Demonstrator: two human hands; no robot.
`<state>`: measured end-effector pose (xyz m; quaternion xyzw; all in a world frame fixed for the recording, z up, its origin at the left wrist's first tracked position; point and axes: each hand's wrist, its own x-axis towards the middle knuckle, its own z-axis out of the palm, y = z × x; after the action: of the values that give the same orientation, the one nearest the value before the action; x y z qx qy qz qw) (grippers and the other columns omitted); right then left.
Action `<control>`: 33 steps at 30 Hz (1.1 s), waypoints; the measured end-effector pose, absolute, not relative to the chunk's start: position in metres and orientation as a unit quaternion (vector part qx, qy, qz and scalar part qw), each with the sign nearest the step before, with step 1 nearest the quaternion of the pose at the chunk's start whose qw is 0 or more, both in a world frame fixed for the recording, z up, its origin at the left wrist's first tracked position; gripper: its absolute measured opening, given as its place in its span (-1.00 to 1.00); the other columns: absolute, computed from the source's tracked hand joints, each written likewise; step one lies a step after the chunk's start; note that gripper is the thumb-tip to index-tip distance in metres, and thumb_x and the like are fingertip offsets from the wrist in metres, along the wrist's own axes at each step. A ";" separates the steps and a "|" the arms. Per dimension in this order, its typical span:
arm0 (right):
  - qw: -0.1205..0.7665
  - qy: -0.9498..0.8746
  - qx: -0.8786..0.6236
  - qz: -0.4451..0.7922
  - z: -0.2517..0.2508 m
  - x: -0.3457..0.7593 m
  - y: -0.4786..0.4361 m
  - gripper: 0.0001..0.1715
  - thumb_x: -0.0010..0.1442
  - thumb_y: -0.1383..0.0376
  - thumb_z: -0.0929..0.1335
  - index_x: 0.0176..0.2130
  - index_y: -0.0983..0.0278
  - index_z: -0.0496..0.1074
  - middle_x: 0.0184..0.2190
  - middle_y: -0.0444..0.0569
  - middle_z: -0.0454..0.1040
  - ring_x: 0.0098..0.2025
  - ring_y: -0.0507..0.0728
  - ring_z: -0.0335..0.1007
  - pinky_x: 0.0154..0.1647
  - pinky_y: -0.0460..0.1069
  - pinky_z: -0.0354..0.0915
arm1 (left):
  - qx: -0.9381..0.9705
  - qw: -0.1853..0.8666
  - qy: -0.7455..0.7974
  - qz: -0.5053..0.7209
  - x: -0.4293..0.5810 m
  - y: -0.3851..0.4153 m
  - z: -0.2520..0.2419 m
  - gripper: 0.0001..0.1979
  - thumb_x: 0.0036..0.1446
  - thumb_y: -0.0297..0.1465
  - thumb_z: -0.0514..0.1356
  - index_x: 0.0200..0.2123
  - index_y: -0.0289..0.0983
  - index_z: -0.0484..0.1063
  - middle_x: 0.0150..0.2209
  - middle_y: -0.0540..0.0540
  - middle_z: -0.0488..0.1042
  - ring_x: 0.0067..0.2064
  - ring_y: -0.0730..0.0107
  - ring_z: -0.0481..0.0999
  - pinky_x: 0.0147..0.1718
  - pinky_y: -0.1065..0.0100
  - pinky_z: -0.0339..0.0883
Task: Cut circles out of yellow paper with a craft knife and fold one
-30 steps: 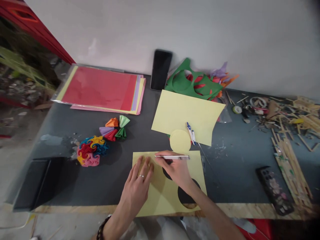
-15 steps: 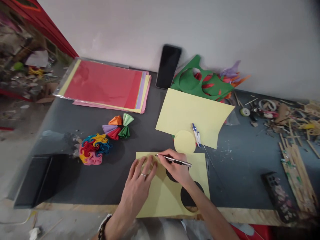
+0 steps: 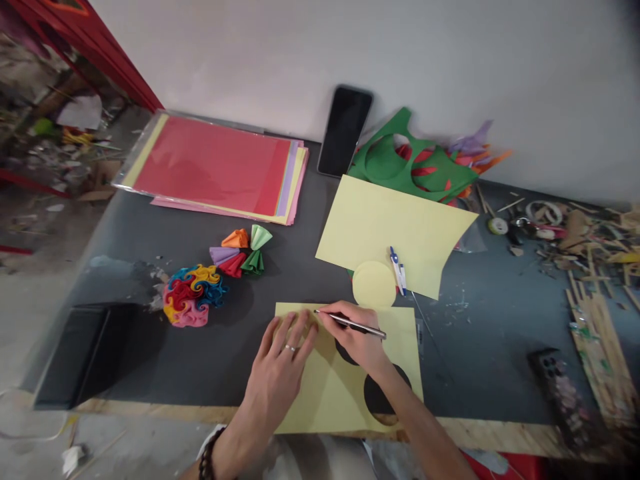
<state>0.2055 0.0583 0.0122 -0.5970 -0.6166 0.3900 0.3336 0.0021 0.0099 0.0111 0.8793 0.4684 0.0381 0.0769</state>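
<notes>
My right hand [image 3: 357, 337] is closed round a silver and black pen [image 3: 367, 329], its tip against the top part of a pale yellow paper sheet [image 3: 320, 407]. Round holes cut through the sheet show the dark table, partly behind my right hand and forearm. With fingers spread, my left hand [image 3: 281, 363] lies flat on the sheet's left side, close to the pen tip. What lies under its fingers is hidden. Just beyond the sheet is a stack of yellow paper circles [image 3: 374, 283]. A blue and white compass [image 3: 399, 270] rests beside them on a second yellow sheet [image 3: 385, 210].
Rolled paper pieces [image 3: 186, 297] and folded colored paper fans [image 3: 241, 252] lie left. Behind are packed colored sheets [image 3: 215, 170], a phone [image 3: 345, 130] leaning on the wall, and green paper offcuts [image 3: 390, 163]. Wooden sticks [image 3: 600, 340] and another phone [image 3: 563, 393] are at right.
The whole view has shifted slightly, so things appear a little to the right. The pen in my right hand has moved very little, and my left hand stays flat on the sheet.
</notes>
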 end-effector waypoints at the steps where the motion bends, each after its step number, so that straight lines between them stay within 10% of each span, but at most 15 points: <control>1: 0.334 -0.616 -0.598 0.390 0.012 0.205 0.058 -0.82 0.33 0.21 0.42 -0.23 0.20 0.65 -0.31 -0.07 0.72 -0.31 0.08 0.66 -0.25 -0.07 0.50 | 0.879 0.077 0.468 0.040 0.002 0.010 0.011 -0.42 0.30 -0.50 0.11 0.36 -0.12 0.37 0.43 -0.07 0.37 0.39 0.08 0.42 0.37 -0.01 0.36; 33: 0.320 -0.647 -0.609 0.330 0.014 0.213 0.033 -0.87 0.35 0.27 0.39 -0.18 0.12 0.60 -0.29 -0.07 0.72 -0.30 0.14 0.68 -0.22 0.01 0.59 | 0.864 0.061 0.500 0.011 0.008 0.004 0.007 -0.37 0.38 -0.48 0.05 0.48 -0.14 0.14 0.48 0.03 0.30 0.42 0.25 0.35 0.46 0.08 0.19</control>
<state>0.2134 0.0331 0.0144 -0.6088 -0.6469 0.3298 0.3197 0.0083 0.0044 0.0075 0.8639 0.4998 0.0110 0.0611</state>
